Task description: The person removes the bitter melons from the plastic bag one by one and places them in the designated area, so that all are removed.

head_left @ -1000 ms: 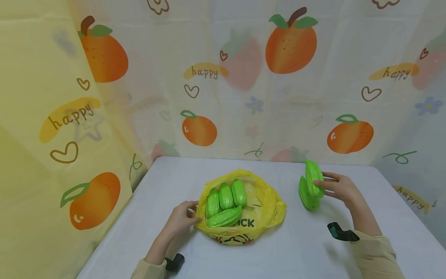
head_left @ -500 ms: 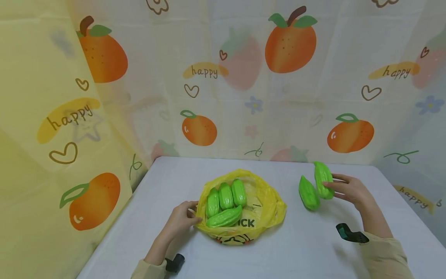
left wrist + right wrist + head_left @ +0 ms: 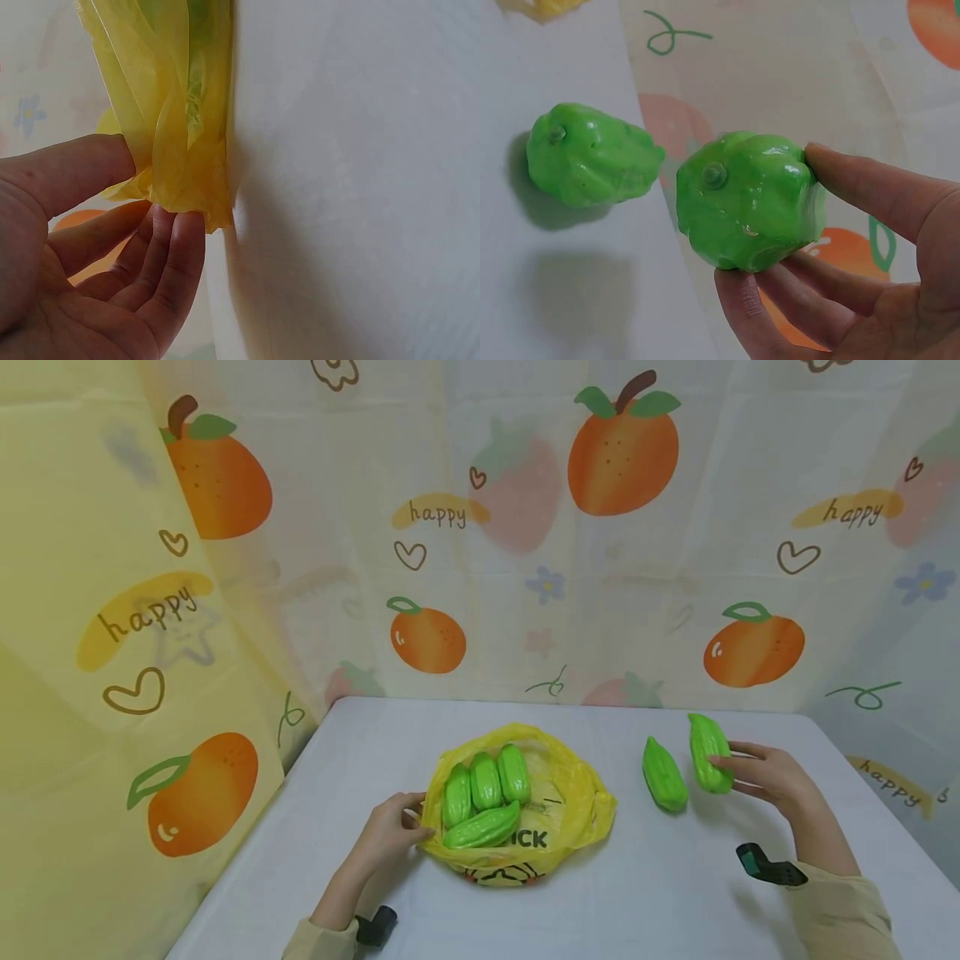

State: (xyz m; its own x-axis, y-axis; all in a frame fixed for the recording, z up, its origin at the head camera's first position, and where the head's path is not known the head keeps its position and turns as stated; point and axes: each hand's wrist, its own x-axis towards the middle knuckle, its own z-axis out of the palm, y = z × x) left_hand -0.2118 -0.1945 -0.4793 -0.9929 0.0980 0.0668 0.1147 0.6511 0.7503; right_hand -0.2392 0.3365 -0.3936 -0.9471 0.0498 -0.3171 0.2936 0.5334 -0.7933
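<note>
My right hand [image 3: 768, 774] holds a bright green bitter melon [image 3: 708, 754] between thumb and fingers, pointed tip up, above the right side of the table. In the right wrist view the stem end of this bitter melon [image 3: 742, 202] faces the camera. A second bitter melon [image 3: 664, 775] lies on the table just to its left. Left of centre, my left hand [image 3: 392, 829] pinches the left rim of a yellow plastic bag [image 3: 588, 822]. Several bitter melons [image 3: 486, 781] lie in the bag's open mouth. The left wrist view shows the gathered bag edge [image 3: 176, 176] at my fingertips.
A white cloth covers the table [image 3: 600, 918]. Behind it and to the left hang printed curtains [image 3: 510, 635] with oranges and the word "happy". A dark wrist camera mount [image 3: 771, 865] sticks out from the right sleeve, another mount [image 3: 377, 927] from the left.
My right hand has moved right and slightly nearer with its bitter melon, opening a gap to the one lying on the table. My left hand and the bag have stayed in place.
</note>
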